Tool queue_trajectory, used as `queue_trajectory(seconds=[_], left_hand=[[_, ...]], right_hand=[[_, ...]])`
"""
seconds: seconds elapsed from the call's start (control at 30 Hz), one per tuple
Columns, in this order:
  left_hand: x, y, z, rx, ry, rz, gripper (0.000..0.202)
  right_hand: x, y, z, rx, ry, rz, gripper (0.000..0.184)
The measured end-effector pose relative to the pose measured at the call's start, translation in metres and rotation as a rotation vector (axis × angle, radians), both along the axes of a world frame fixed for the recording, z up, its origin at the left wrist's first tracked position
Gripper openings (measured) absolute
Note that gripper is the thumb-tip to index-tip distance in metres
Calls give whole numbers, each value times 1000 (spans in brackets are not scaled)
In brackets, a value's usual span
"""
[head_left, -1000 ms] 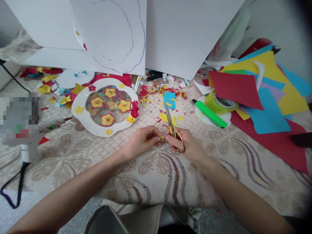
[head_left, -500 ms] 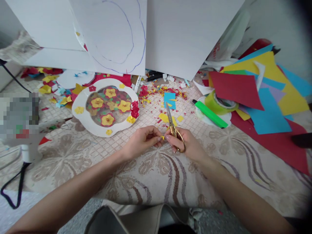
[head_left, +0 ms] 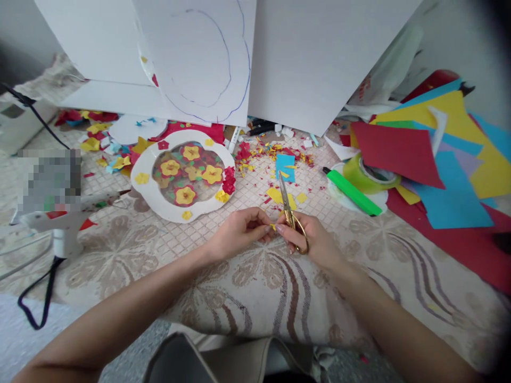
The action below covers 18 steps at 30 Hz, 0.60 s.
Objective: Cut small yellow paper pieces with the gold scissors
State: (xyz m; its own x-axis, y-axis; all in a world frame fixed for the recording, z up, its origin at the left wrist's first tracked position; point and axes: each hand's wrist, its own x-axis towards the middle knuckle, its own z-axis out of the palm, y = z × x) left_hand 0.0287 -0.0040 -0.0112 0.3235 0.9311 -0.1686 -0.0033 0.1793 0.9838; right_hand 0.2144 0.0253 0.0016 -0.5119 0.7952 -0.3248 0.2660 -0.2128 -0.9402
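Observation:
My left hand (head_left: 244, 233) is closed in a pinch on a tiny yellow paper piece (head_left: 273, 226), mostly hidden by the fingertips. Gold-handled scissors (head_left: 286, 201) rest in my right hand (head_left: 309, 235), their blades pointing away from me. The thumb and fingers of that hand also meet the yellow piece, close against the left fingertips. Just past the scissors lie yellow paper scraps (head_left: 274, 194) and a small blue paper piece (head_left: 285, 159). Left of the hands sits a white scalloped frame (head_left: 143, 199) with yellow and red paper flowers (head_left: 185, 196) on its clear middle.
A white glue gun (head_left: 66, 234) lies at the left. On the right are a green highlighter (head_left: 351, 192), a roll of tape (head_left: 369, 173) and stacked coloured paper (head_left: 455, 191). White boards (head_left: 303, 64) stand at the back, behind scattered red and yellow clippings (head_left: 263, 149).
The whole scene has shifted slightly right in the view. My hands keep nearly the same pose, fingertips together at the yellow piece, with the scissors still in the right hand.

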Motion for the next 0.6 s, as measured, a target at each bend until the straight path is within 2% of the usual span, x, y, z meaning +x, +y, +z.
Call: queue_trajectory(seconds=[0.2,0.6], left_hand=[[0,-1,2,-4,16,27,13],[-1,2,-3,-49,-81,25,18]], right_hand=[[-3,-4,0,16,-25,11,18],[0,-3,-3,9,-22,2,16]])
